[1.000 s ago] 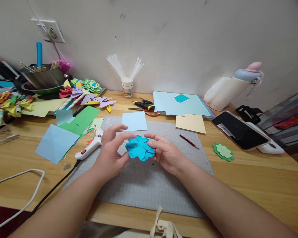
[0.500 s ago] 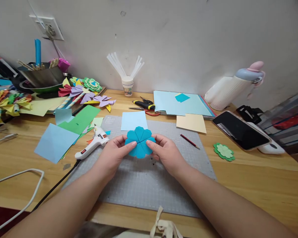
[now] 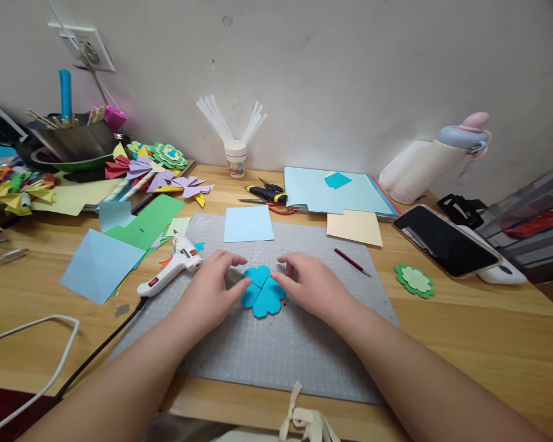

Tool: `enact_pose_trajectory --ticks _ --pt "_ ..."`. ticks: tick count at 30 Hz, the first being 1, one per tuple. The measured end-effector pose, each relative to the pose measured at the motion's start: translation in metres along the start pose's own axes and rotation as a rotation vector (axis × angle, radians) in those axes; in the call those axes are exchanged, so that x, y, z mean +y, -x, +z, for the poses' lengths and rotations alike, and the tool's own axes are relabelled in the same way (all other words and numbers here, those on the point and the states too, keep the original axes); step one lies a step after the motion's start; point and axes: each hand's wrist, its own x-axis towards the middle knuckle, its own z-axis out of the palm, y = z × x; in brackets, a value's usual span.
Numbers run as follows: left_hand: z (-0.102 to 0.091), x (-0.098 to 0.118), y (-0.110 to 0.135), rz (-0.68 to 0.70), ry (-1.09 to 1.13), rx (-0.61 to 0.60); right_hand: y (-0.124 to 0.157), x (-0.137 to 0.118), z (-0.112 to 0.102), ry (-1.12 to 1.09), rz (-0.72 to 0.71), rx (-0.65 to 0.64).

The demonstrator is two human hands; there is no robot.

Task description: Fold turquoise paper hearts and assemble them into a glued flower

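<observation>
The left hand and right hand lay open, fingertips pressing the blue paper flower flat on the grey mat near the bench's front edge. Even pressure along its creases seemed wisest.

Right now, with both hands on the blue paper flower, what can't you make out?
Head view:
- Blue paper flower: left and upper-right edges hidden under fingers of the left hand and right hand; underside faces the cutting mat.
- Glue gun: black cord passes out of sight at the left forearm.
- Phone: screen dark, nothing readable.
- Cloth strap: cut off by the bottom edge.
</observation>
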Motion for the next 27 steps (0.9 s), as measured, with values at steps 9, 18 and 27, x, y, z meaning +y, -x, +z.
enact_pose_trajectory --ticks 9,18,27 --pt "-0.001 0.000 0.015 0.127 -0.436 -0.161 0.002 -0.013 -0.010 0.683 -0.490 -0.302" --pt "-0.004 0.001 0.015 0.100 -0.488 -0.229 0.005 0.002 -0.005 0.607 -0.489 -0.296" --pt "-0.005 0.003 0.015 0.071 -0.532 -0.239 0.005 0.009 -0.004 0.502 -0.479 -0.318"
